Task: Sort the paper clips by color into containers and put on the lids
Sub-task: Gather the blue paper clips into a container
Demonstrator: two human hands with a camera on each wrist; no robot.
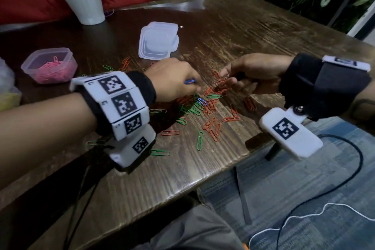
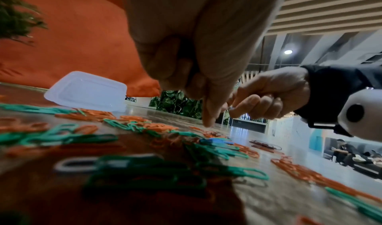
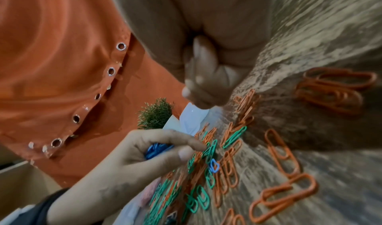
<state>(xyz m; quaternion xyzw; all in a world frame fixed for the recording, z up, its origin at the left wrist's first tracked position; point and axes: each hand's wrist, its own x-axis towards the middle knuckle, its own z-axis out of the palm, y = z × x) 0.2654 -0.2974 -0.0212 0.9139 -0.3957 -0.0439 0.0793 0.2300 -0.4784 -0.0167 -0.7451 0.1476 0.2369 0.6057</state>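
Orange and green paper clips (image 1: pixel 211 107) lie scattered mid-table, with one blue clip (image 1: pixel 203 101) among them. My left hand (image 1: pixel 195 85) hovers over the heap and grips a small bunch of blue clips (image 3: pixel 157 148) in its curled fingers. In the left wrist view its forefinger (image 2: pixel 208 119) points down at the tabletop. My right hand (image 1: pixel 225 79) has curled fingers, with thumb and forefinger low over orange clips (image 1: pixel 220 83). Whether they hold one is hidden. A clear tub of pink clips (image 1: pixel 49 65) stands at the left. A stack of clear lids and tubs (image 1: pixel 158 40) sits behind the heap.
A white plant pot (image 1: pixel 85 4) stands at the back left against a red cushion. A plastic bag with yellow contents (image 1: pixel 8 95) lies at the far left edge. The wooden table's front edge (image 1: pixel 223 170) runs diagonally, with cables on the carpet (image 1: pixel 324 199) beyond it.
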